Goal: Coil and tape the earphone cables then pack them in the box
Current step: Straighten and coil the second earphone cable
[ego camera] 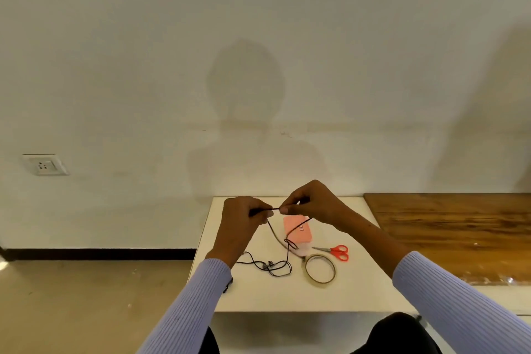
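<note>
Both hands are raised above the white table (359, 290). My left hand (244, 218) and my right hand (311, 201) pinch a short taut stretch of the black earphone cable (288, 250) between them. The cable's remaining length hangs down in two strands and lies tangled on the table, with the earbuds (268, 265) near my left wrist. A pink box (298, 234) stands behind the hanging strands. A roll of clear tape (320, 270) lies flat to the right of the tangle.
Red-handled scissors (336, 251) lie right of the box. A brown wooden surface (459, 233) adjoins the table on the right. The wall stands just behind the table, with a socket (44, 164) far left. The floor lies to the left.
</note>
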